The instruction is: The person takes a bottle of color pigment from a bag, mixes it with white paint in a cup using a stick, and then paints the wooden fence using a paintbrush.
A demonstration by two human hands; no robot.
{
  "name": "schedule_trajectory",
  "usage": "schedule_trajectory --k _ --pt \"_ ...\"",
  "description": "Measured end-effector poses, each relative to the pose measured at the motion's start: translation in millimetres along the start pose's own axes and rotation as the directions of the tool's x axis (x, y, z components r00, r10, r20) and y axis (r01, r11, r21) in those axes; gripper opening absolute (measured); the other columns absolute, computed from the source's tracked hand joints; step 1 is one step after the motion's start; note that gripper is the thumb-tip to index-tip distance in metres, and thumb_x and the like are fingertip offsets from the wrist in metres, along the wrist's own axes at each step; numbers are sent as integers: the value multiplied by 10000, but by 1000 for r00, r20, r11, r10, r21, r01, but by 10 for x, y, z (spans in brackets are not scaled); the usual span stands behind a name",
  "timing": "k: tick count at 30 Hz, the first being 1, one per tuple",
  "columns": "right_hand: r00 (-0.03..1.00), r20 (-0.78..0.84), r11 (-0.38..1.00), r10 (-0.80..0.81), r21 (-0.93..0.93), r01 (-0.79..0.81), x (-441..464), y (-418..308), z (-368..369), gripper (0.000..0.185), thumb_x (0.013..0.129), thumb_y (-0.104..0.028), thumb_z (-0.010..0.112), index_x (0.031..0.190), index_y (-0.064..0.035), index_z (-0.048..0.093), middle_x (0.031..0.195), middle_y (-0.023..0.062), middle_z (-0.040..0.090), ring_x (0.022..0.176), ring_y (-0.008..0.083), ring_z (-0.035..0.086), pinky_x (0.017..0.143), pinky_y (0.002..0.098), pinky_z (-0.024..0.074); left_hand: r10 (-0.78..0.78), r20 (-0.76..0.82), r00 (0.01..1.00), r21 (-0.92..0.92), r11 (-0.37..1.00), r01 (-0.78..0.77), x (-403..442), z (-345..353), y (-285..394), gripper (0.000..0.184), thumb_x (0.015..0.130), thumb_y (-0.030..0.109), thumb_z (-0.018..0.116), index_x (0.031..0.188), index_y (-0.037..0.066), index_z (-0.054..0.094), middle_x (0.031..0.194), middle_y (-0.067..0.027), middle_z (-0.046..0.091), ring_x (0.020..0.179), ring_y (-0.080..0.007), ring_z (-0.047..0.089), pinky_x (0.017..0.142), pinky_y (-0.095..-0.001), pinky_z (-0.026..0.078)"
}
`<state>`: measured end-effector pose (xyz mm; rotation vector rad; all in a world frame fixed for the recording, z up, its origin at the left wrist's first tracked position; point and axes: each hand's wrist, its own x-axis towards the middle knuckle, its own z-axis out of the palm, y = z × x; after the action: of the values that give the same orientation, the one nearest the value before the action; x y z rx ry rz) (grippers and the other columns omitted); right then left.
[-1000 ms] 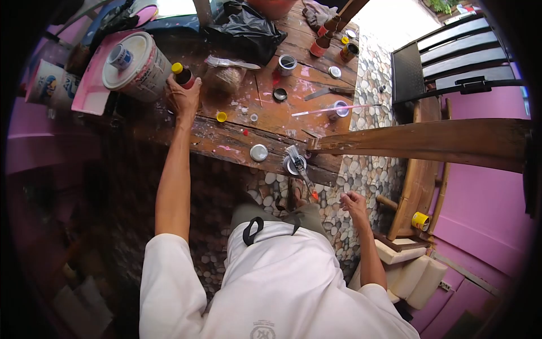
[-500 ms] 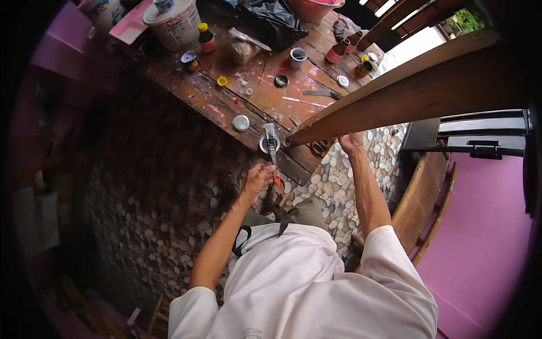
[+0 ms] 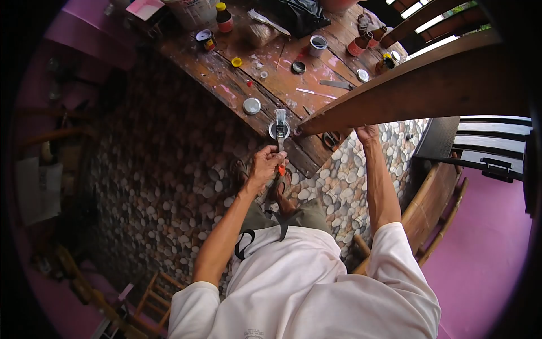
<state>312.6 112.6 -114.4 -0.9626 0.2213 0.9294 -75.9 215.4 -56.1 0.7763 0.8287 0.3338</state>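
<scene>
My left hand (image 3: pixel 267 168) is closed around the handle of a paintbrush (image 3: pixel 280 141), whose orange-red handle end shows below the fingers. The brush's pale bristles point away from me, over a small round container (image 3: pixel 273 130) at the table's near corner. On the right, my right hand (image 3: pixel 368 134) grips the lower edge of a long brown wooden board (image 3: pixel 418 93); its fingertips are partly hidden behind the wood. The board slants from the table corner up to the right. A pair of scissors (image 3: pixel 330 139) lies on the table under the board, between my hands.
The paint-stained wooden table (image 3: pixel 226 79) bears a round lid (image 3: pixel 252 106), a yellow cap (image 3: pixel 236 61), a cup of dark liquid (image 3: pixel 318 45), a knife (image 3: pixel 337 85) and several bottles. A bamboo bench (image 3: pixel 435 198) stands at my right.
The view has shifted, so the table and its items appear further right and the near ones higher. Both hands keep their grips, and the brush remains over the small container.
</scene>
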Motion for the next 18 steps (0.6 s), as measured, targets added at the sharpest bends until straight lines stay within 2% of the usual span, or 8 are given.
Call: schedule_trajectory --k 7,8,11,13,14,15,17,18 --pt "991 -93 991 -93 82 101 -200 -278 97 146 962 -242 605 1032 -115 621 911 -3 650 721 128 591 557 229 457 127 2 992 -25 992 -127 -116 -9 134 156 965 142 610 1066 33 561 965 -70 671 836 -135 670 710 -261 542" --pt "994 -21 984 -110 140 112 -323 -348 91 150 944 -204 629 1043 -93 612 946 33 649 743 158 599 577 242 480 190 -50 980 -41 980 -192 -122 -38 126 155 973 141 596 1076 38 544 949 -62 655 823 -126 661 710 -259 545" --pt "987 -95 979 -128 150 141 -644 -559 -107 157 939 -183 634 1049 -73 611 948 45 650 766 178 609 614 253 509 262 -198 944 13 964 -265 -141 -96 138 131 992 149 537 1076 56 499 869 -19 584 700 -84 577 646 -238 510" --pt "987 -55 969 -152 191 160 -1012 -682 -334 159 933 -153 638 1051 -51 609 945 64 657 784 195 617 650 271 536 389 -327 861 260 913 -313 -122 -230 97 136 983 155 504 1079 62 480 842 1 531 646 -61 474 582 -217 434" --pt "986 -34 968 -164 185 167 -1205 -722 -505 153 935 -143 634 1051 -47 611 947 66 659 796 195 621 661 274 539 436 -388 812 407 871 -274 -150 -190 107 204 979 184 481 1123 41 458 856 -44 549 756 -151 549 677 -292 448" --pt "984 -11 969 -175 177 174 -1405 -753 -665 147 937 -133 630 1051 -43 612 949 67 660 808 194 625 672 276 542 437 -390 811 405 872 -276 -149 -150 137 204 979 184 481 1123 41 458 856 -44 549 756 -151 549 677 -292 448" --pt "980 -71 972 -186 131 194 -1849 -791 -892 134 945 -129 620 1043 -39 615 965 77 659 820 185 626 687 284 543 757 -283 589 684 589 -429 -150 -90 205 247 987 172 428 1195 39 436 873 -77 540 799 -204 548 731 -350 451" --pt "968 -101 968 -228 83 237 -2090 -762 -914 125 950 -131 612 1040 -43 609 953 77 660 823 177 629 695 281 545 757 -285 588 684 590 -429 -172 -58 234 247 987 172 428 1195 39 436 873 -77 540 799 -204 548 731 -350 451"
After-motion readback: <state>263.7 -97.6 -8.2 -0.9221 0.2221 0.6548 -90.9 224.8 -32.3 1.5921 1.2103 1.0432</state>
